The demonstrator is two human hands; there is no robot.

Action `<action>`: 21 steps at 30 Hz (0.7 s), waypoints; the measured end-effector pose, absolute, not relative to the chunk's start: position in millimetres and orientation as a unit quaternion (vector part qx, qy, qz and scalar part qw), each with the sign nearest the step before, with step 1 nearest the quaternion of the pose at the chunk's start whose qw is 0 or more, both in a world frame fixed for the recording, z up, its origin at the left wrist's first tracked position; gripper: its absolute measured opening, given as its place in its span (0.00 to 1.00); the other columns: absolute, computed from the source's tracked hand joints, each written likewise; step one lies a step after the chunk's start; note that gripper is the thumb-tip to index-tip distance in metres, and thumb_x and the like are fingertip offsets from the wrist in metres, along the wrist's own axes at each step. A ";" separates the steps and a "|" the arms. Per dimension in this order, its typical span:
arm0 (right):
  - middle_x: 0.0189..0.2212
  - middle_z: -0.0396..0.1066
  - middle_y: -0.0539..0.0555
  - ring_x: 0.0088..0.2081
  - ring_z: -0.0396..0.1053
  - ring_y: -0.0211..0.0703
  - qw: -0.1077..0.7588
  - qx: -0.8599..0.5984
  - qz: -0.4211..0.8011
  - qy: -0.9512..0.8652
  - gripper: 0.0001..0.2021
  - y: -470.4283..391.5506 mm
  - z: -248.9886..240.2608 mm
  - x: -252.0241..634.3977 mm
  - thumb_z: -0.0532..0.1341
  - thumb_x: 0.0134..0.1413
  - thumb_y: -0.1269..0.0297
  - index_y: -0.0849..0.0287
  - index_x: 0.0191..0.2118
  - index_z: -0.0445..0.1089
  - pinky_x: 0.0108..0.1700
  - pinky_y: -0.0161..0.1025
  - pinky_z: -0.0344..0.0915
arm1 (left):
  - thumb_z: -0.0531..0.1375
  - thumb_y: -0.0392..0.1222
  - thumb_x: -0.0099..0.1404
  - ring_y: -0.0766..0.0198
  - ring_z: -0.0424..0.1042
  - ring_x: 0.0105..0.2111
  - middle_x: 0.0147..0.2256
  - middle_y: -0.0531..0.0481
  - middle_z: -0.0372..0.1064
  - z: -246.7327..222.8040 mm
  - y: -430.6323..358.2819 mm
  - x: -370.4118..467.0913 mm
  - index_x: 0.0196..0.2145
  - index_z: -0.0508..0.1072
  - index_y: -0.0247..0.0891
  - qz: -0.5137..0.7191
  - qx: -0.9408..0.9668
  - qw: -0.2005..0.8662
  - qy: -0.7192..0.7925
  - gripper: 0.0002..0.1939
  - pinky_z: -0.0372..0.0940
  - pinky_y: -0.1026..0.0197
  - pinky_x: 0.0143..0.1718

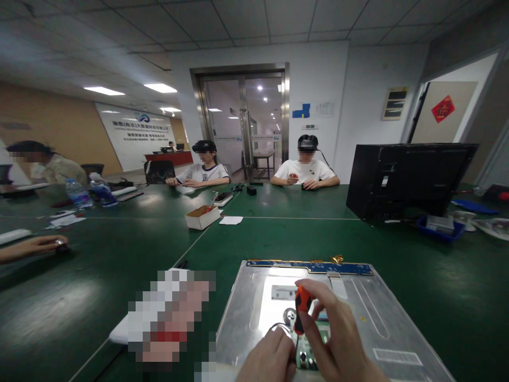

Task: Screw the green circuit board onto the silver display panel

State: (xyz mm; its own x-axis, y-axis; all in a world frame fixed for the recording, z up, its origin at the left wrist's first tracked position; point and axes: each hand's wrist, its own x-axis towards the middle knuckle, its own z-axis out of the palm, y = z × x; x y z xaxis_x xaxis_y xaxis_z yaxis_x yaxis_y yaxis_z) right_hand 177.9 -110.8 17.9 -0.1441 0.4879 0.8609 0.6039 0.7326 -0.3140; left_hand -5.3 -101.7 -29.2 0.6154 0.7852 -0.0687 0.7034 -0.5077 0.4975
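Observation:
Flat on the green table lies a metal display panel [234, 323], with a blue circuit strip [286, 266] along its far edge. My right hand [340, 331] grips an orange and black screwdriver [303, 300] by its handle, shaft pointing down. Beneath it a small green circuit board [304, 355] sits on the panel, partly covered by my hands. My left hand [270, 355] is closed beside the screwdriver's lower end; its fingertips are hidden, so what they hold cannot be made out.
A blurred-out white and pinkish item [170, 313] lies left of the panel. Farther off stand a small box [202, 217], a black monitor [409, 180], a blue tray [441, 228] and bottles [77, 193]. Another person's hand [43, 246] reaches in from the left; two people sit opposite.

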 end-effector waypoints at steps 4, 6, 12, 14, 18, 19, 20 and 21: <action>0.46 0.76 0.60 0.29 0.74 0.43 0.541 -0.393 -0.070 -0.740 0.21 -110.7 7.3 180.0 0.58 0.63 0.66 0.57 0.60 0.58 0.31 0.44 0.74 | 0.55 0.25 0.62 0.56 0.69 0.49 0.50 0.44 0.70 -30.4 -101.1 -4.8 0.47 0.71 0.39 0.093 0.864 0.247 0.430 0.18 0.64 0.60 0.48; 0.42 0.77 0.58 0.26 0.73 0.42 0.551 -0.394 -0.071 -0.732 0.20 -109.2 7.0 177.9 0.60 0.62 0.65 0.56 0.58 0.59 0.30 0.43 0.74 | 0.55 0.25 0.61 0.56 0.69 0.48 0.50 0.44 0.70 -30.6 -100.9 -4.8 0.47 0.71 0.39 0.087 0.864 0.245 0.432 0.19 0.63 0.60 0.49; 0.39 0.74 0.56 0.30 0.73 0.42 0.594 -0.339 -0.053 -0.728 0.17 -105.6 22.0 170.5 0.57 0.63 0.71 0.56 0.56 0.59 0.27 0.39 0.72 | 0.55 0.25 0.62 0.55 0.69 0.48 0.50 0.44 0.70 -30.3 -101.1 -3.8 0.46 0.72 0.38 0.082 0.863 0.240 0.436 0.17 0.63 0.59 0.49; 0.43 0.73 0.59 0.34 0.74 0.44 0.586 -0.336 -0.048 -0.736 0.18 -106.7 25.9 170.8 0.55 0.63 0.72 0.56 0.57 0.61 0.30 0.39 0.74 | 0.55 0.25 0.61 0.55 0.69 0.48 0.50 0.44 0.70 -30.4 -101.1 -3.0 0.47 0.72 0.38 0.081 0.864 0.240 0.436 0.18 0.63 0.58 0.49; 0.47 0.74 0.61 0.37 0.76 0.44 0.561 -0.341 -0.042 -0.753 0.21 -109.8 25.8 174.8 0.53 0.64 0.73 0.57 0.61 0.60 0.32 0.39 0.75 | 0.55 0.25 0.61 0.55 0.69 0.48 0.50 0.43 0.70 -30.5 -101.4 -3.1 0.43 0.71 0.38 0.082 0.863 0.234 0.439 0.15 0.64 0.59 0.47; 0.48 0.74 0.61 0.36 0.76 0.44 0.555 -0.345 -0.044 -0.755 0.21 -110.3 24.1 176.0 0.53 0.64 0.73 0.57 0.61 0.60 0.33 0.40 0.75 | 0.55 0.25 0.61 0.55 0.69 0.47 0.50 0.43 0.70 -30.5 -101.4 -3.6 0.42 0.70 0.39 0.083 0.864 0.234 0.438 0.15 0.64 0.59 0.47; 0.49 0.74 0.61 0.36 0.76 0.44 0.551 -0.350 -0.048 -0.756 0.22 -110.5 21.8 177.2 0.53 0.64 0.72 0.57 0.62 0.59 0.33 0.40 0.75 | 0.55 0.25 0.61 0.56 0.69 0.47 0.50 0.44 0.70 -30.7 -101.5 -4.2 0.42 0.70 0.39 0.085 0.865 0.235 0.435 0.14 0.64 0.60 0.47; 0.50 0.74 0.62 0.34 0.76 0.44 0.547 -0.358 -0.053 -0.755 0.22 -110.5 19.0 178.1 0.54 0.64 0.71 0.58 0.63 0.59 0.33 0.41 0.75 | 0.55 0.25 0.62 0.56 0.69 0.48 0.50 0.44 0.70 -31.1 -101.5 -4.8 0.43 0.70 0.39 0.089 0.867 0.235 0.431 0.15 0.64 0.60 0.48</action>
